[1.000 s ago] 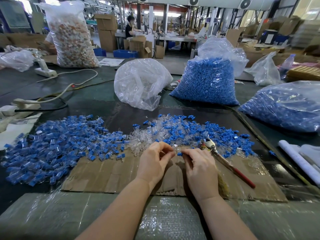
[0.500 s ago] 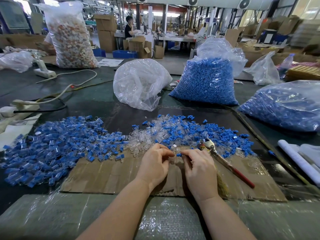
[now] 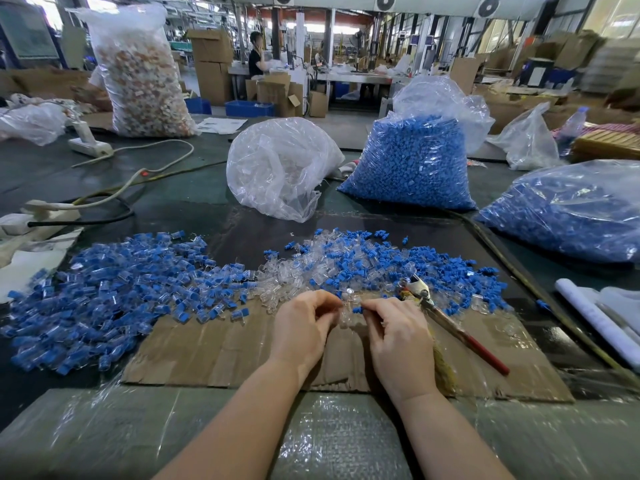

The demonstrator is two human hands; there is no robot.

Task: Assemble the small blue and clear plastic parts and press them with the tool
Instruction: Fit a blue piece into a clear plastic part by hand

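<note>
My left hand (image 3: 304, 327) pinches clear part (image 3: 347, 315), right hand (image 3: 398, 336) pinches blue part (image 3: 357, 310); misaligned push could pop them into pile beyond.

Big factory hall: round wall fans (image 3: 385, 1) along the top, stacked brown cardboard boxes (image 3: 211, 64) upper left, bright windows (image 3: 620, 15) upper right.

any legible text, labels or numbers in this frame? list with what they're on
None legible.
Paper sheets on the far table: print too blurred to read.
Cardboard boxes: no readable marking.
Wall board at upper left: blurred.
Red-handled tool: no marking visible.
</note>
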